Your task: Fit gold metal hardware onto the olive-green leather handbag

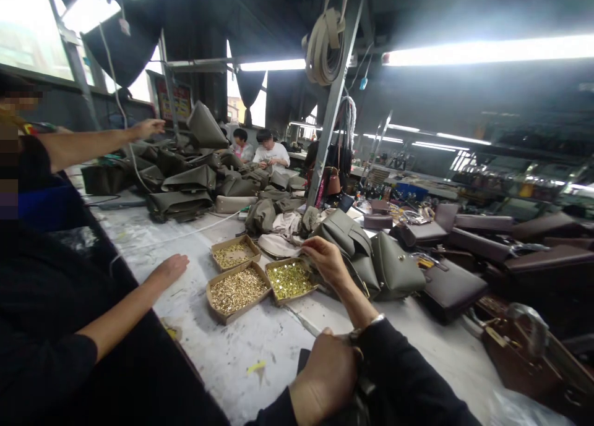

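My left hand (328,373) is closed at the bottom of the view, gripping a dark item (304,359) that is mostly hidden by the hand and sleeve. Above and beyond it, my right hand (325,262) hangs over the right edge of a cardboard box of shiny gold metal pieces (290,281). Its thumb and fingertips are pinched together; whatever is between them is too small to make out. A second box of small gold pieces (237,290) and a third, less full box (234,254) stand beside it.
A co-worker's hand (171,270) rests near the boxes; their other hand (147,128) reaches over piled olive bags (185,182). More olive bags (394,265) lie right of the boxes, with dark brown bags (455,287) farther right. A metal post (331,117) rises from the table.
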Demonstrator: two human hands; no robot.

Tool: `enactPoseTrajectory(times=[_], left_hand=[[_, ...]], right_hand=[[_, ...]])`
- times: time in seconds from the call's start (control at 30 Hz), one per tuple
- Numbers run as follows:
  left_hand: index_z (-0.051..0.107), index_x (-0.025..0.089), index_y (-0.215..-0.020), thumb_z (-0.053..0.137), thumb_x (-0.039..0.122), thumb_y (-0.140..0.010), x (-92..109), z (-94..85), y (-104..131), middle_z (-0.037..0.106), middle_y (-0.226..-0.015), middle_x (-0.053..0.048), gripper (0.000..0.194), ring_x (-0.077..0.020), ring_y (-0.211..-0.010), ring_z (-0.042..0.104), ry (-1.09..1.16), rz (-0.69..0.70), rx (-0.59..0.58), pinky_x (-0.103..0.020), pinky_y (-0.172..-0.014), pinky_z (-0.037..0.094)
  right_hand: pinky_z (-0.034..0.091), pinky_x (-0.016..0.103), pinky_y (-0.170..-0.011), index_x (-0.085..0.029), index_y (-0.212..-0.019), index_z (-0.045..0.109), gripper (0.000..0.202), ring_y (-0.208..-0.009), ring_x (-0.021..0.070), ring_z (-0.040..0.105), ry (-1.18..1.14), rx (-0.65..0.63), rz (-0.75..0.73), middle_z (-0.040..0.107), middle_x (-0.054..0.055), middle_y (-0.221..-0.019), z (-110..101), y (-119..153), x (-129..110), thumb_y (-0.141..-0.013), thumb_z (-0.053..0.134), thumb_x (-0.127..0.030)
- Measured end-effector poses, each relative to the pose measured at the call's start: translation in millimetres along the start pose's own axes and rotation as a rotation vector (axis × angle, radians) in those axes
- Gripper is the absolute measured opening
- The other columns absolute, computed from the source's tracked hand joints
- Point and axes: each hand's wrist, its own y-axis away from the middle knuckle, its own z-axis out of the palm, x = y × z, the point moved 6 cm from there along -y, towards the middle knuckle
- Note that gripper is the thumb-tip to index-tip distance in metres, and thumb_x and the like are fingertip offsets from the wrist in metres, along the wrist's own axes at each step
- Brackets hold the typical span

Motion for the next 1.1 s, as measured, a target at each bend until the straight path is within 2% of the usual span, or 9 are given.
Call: enactPoseTrajectory(times=[0.1, 0.2, 0.33, 0.5, 0.6, 0.7, 0.83, 1.0, 1.1], left_hand=[[0.075, 0.017, -0.081, 0.058, 0.015, -0.083, -1, -7.1, 5, 0.078, -0.085, -0.015, 0.017, -0.0320, -0.086, 0.073, -0.125, 0.014, -0.056, -0.047, -0.094, 0.049], [0.075, 0.016, -0.092, 0.050, 0.018, -0.088, -10, -19.8, 10, 0.077, -0.101, -0.016, 0.025, -0.0316, -0.104, 0.069, -0.167, -0.026, -0.022, -0.044, -0.098, 0.046], [0.074, 0.017, -0.087, 0.048, 0.023, -0.091, -24, -26.5, 12, 0.077, -0.093, -0.010, 0.026, -0.0239, -0.090, 0.070, -0.084, -0.109, -0.029, -0.031, -0.079, 0.048], [0.067, 0.019, -0.075, 0.051, 0.030, -0.089, -17, -26.2, 15, 0.069, -0.073, -0.002, 0.024, -0.0189, -0.076, 0.064, 0.181, -0.080, -0.008, -0.025, -0.069, 0.043], [0.066, 0.018, -0.073, 0.050, 0.036, -0.091, -9, -28.8, 17, 0.067, -0.073, -0.002, 0.030, -0.0200, -0.078, 0.062, 0.243, -0.072, 0.000, -0.026, -0.070, 0.043], [0.069, 0.018, -0.077, 0.051, 0.038, -0.093, -4, -29.9, 17, 0.070, -0.078, -0.002, 0.031, -0.0214, -0.082, 0.063, 0.242, -0.067, -0.020, -0.027, -0.073, 0.044], [0.071, 0.019, -0.080, 0.052, 0.038, -0.095, -1, -30.4, 18, 0.071, -0.081, -0.003, 0.030, -0.0219, -0.085, 0.063, 0.171, -0.064, 0.025, -0.029, -0.077, 0.043], [0.072, 0.019, -0.084, 0.054, 0.034, -0.093, -2, -27.8, 21, 0.073, -0.085, -0.003, 0.025, -0.0225, -0.087, 0.065, 0.229, -0.072, 0.052, -0.030, -0.079, 0.045], [0.071, 0.017, -0.082, 0.054, 0.033, -0.091, -5, -30.5, 22, 0.073, -0.082, -0.003, 0.025, -0.0225, -0.084, 0.065, 0.324, -0.098, 0.087, -0.030, -0.077, 0.046]], right_hand=[[0.052, 0.026, -0.074, -0.020, -0.094, 0.071, 0.022, -0.079, 0.0149, 0.065, -0.208, -0.007, -0.001, 0.072, 0.001, -0.087, -28, 46, -44, -0.090, 0.066, -0.042], [0.049, 0.024, -0.070, -0.020, -0.085, 0.072, 0.019, -0.073, 0.0128, 0.061, -0.483, -0.030, 0.136, 0.070, -0.001, -0.078, -47, 109, -63, -0.081, 0.079, -0.038], [0.047, 0.024, -0.069, -0.019, -0.080, 0.071, 0.017, -0.070, 0.0125, 0.060, -0.551, 0.117, 0.341, 0.068, -0.002, -0.074, -62, 178, -37, -0.079, 0.080, -0.033], [0.048, 0.026, -0.074, -0.023, -0.085, 0.074, 0.005, -0.078, 0.0163, 0.065, -0.218, 0.316, 0.391, 0.073, -0.001, -0.080, -73, 223, 2, -0.087, 0.070, -0.026], [0.049, 0.028, -0.075, -0.026, -0.085, 0.075, 0.008, -0.079, 0.0179, 0.067, -0.123, 0.367, 0.354, 0.074, -0.001, -0.082, -79, 237, 3, -0.089, 0.068, -0.026], [0.050, 0.028, -0.071, -0.025, -0.084, 0.074, 0.010, -0.074, 0.0184, 0.066, -0.180, 0.428, 0.352, 0.073, 0.000, -0.079, -88, 246, 1, -0.088, 0.069, -0.031], [0.049, 0.027, -0.065, -0.024, -0.082, 0.073, 0.013, -0.067, 0.0167, 0.063, -0.222, 0.480, 0.289, 0.071, 0.000, -0.075, -102, 235, -10, -0.088, 0.070, -0.035], [0.047, 0.026, -0.070, -0.024, -0.089, 0.071, 0.011, -0.075, 0.0159, 0.065, -0.005, 0.314, 0.056, 0.071, 0.000, -0.082, -100, 197, -36, -0.095, 0.062, -0.023], [0.044, 0.025, -0.069, -0.024, -0.093, 0.070, 0.015, -0.077, 0.0160, 0.065, 0.144, 0.196, 0.029, 0.070, 0.001, -0.085, -86, 188, -37, -0.097, 0.057, -0.018]])
